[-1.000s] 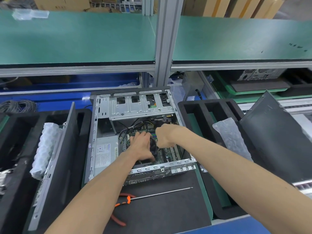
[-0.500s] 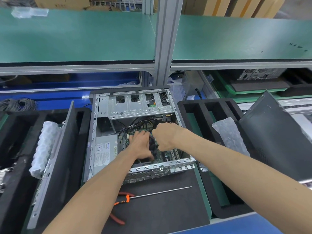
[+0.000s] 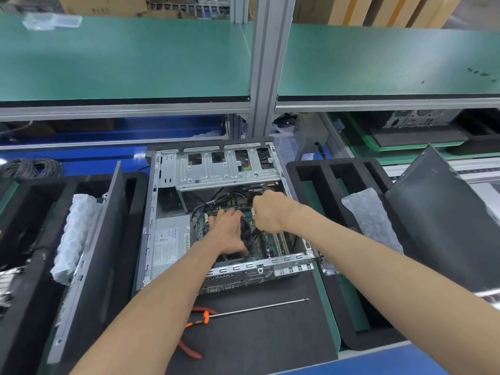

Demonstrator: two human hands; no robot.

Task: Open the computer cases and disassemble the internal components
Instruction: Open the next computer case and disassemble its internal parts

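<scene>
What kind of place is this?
Probably a computer teardown or repair line: an opened computer case on the bench, foam trays either side, more machines on a conveyor.

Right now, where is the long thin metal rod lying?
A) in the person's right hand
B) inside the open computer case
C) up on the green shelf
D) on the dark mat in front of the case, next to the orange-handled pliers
D: the metal rod lies flat on the dark mat, near the orange-handled pliers, outside the computer case.
</scene>
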